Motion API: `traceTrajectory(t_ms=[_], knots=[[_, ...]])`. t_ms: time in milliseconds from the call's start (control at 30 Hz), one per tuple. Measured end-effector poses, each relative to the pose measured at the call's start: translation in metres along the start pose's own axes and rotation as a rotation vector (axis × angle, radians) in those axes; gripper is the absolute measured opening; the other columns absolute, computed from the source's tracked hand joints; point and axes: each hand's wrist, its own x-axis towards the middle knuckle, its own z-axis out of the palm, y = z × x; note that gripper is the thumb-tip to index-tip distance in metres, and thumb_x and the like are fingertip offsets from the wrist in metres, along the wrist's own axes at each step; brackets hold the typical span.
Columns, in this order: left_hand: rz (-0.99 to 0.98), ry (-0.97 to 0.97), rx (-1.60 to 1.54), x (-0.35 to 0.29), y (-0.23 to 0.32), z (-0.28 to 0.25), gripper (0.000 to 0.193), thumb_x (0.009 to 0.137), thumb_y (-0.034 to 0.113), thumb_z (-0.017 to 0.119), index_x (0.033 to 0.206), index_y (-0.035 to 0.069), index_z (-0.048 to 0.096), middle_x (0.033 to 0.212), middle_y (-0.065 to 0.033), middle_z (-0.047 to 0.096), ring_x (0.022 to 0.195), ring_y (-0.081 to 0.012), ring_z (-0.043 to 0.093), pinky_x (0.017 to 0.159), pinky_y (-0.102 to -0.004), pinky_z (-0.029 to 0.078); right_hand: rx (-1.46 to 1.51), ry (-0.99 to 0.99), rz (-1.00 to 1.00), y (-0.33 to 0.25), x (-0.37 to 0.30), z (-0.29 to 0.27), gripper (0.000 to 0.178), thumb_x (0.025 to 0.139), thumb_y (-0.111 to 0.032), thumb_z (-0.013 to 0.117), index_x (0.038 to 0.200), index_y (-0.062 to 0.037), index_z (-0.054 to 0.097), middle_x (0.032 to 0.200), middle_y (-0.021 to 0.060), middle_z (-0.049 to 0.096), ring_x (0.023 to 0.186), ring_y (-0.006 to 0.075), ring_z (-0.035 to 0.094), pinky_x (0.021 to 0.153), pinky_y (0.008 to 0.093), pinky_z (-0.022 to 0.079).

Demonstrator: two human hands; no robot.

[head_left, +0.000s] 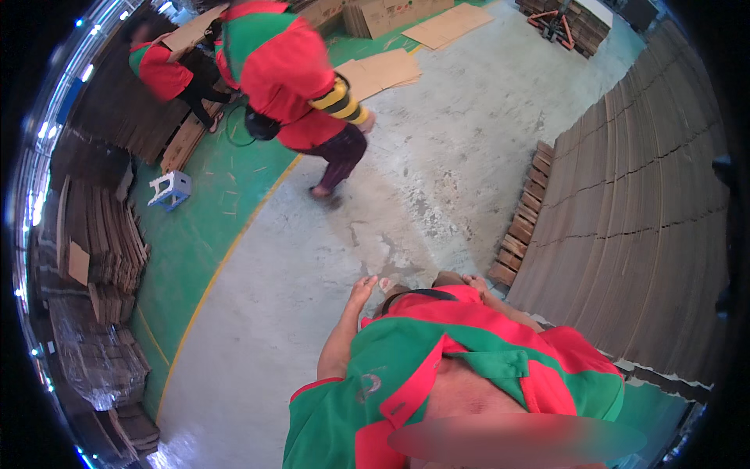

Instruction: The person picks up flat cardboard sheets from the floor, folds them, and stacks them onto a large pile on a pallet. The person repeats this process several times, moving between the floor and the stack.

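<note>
My left hand (364, 288) hangs beside my body over the grey floor (273, 266). Its fingers are loosely apart, and nothing shows in them. On the other side, my right hand (474, 284) hangs low near the end of a wooden pallet (517, 238), apart from it. It looks loosely open and holds nothing I can see; part of it is small and hard to make out. A tall stack of flat cardboard sheets (625, 203) rises on that pallet to my right.
A co-worker (285, 78) in red and green walks ahead; another person (160, 70) holds a cardboard sheet at far left. A stool (170, 190) stands on the green floor. Cardboard stacks (101, 227) line the left. Sheets (379, 72) lie ahead, with a pallet jack (553, 30) beyond.
</note>
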Motion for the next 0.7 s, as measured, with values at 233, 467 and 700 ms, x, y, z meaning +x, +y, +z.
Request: traceTrajectory(t_ms=[233, 467, 700], knots=[[-0.136, -0.060, -0.122, 0.003, -0.041, -0.034, 0.073, 0.085, 0.056, 0.069, 0.128, -0.002, 0.060, 0.100, -0.0174, 0.070, 0.082, -0.0221, 0.065, 0.070, -0.0365, 0.051, 0.115, -0.095, -0.025, -0.059, 0.025, 0.044, 0.049, 0.092, -0.038, 0.065, 0.119, 0.0022, 0.065, 0.109, 0.0183, 0.070, 0.101, 0.0268, 0.065, 0.089, 0.0393, 0.051], [0.005, -0.111, 0.086, 0.010, -0.097, -0.040, 0.065, 0.088, 0.053, 0.066, 0.122, -0.002, 0.064, 0.101, -0.0193, 0.070, 0.089, -0.0263, 0.066, 0.078, -0.0379, 0.052, 0.087, -0.130, 0.017, -0.098, 0.083, 0.082, 0.052, 0.092, -0.040, 0.065, 0.120, 0.0037, 0.065, 0.112, 0.0199, 0.070, 0.104, 0.0279, 0.065, 0.090, 0.0394, 0.050], [-0.104, 0.005, 0.009, 0.027, -0.034, -0.083, 0.060, 0.089, 0.051, 0.065, 0.121, 0.000, 0.065, 0.108, -0.0177, 0.069, 0.097, -0.0259, 0.065, 0.085, -0.0370, 0.050, -0.177, -0.120, -0.022, -0.191, 0.180, 0.104, 0.051, 0.092, -0.041, 0.063, 0.115, 0.0036, 0.066, 0.107, 0.0170, 0.071, 0.095, 0.0269, 0.067, 0.082, 0.0392, 0.053]])
